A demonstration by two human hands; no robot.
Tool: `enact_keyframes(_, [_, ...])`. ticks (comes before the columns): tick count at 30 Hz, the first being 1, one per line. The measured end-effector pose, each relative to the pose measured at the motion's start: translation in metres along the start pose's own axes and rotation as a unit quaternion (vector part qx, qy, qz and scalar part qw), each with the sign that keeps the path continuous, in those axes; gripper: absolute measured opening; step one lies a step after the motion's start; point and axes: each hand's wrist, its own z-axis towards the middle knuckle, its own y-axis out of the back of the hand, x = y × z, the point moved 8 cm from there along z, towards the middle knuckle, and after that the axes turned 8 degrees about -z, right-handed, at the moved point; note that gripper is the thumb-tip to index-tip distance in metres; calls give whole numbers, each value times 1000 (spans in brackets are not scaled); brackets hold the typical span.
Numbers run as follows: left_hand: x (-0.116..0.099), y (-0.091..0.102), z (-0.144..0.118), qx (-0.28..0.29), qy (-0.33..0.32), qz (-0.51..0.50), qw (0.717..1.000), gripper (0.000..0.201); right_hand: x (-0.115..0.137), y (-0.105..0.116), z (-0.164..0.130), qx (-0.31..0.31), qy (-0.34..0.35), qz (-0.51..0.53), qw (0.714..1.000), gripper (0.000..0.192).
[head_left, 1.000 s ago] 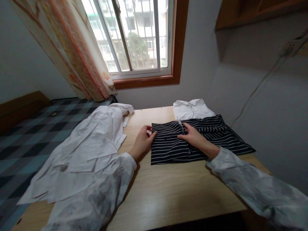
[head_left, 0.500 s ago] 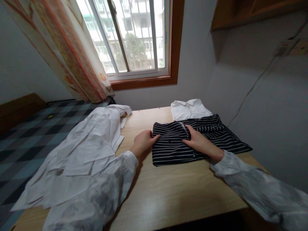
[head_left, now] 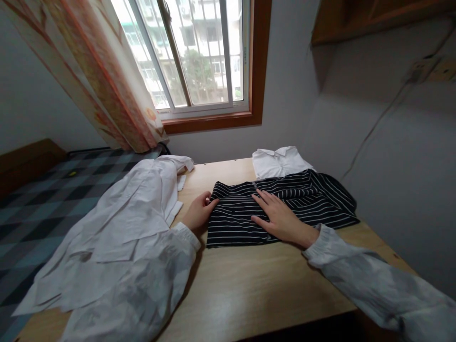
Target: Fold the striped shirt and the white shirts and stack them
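Note:
A black shirt with white stripes [head_left: 235,213] lies partly folded on the wooden table [head_left: 228,285], its right part bunched. My left hand [head_left: 199,211] pinches the shirt's left edge between thumb and fingers. Flat on the middle of the striped cloth rests my right hand [head_left: 280,218], its fingers spread and the thumb apart. Just behind the shirt is a folded white shirt [head_left: 281,161], collar showing. To the left of my left hand, loose white shirts [head_left: 138,204] are heaped over the table's edge.
A bed with a checked cover [head_left: 42,204] adjoins the table on the left. Beyond the table are a window [head_left: 199,57] and a patterned curtain [head_left: 103,80]. A wooden shelf [head_left: 356,21] hangs at upper right, and a cable [head_left: 377,118] runs down the wall.
The striped shirt has shifted left along the table with my left hand. My right hand has released its grip on the cloth and flattened out, a little further left.

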Motion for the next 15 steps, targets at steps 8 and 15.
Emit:
enact_keyframes(8, [26,98,-14,-64,100,25,993,56,-11,8,10,16,21,-13,1000,77])
enact_keyframes(15, [22,103,-20,-102,39,166,980,40,-58,-3,0,40,-10,-25,999,72])
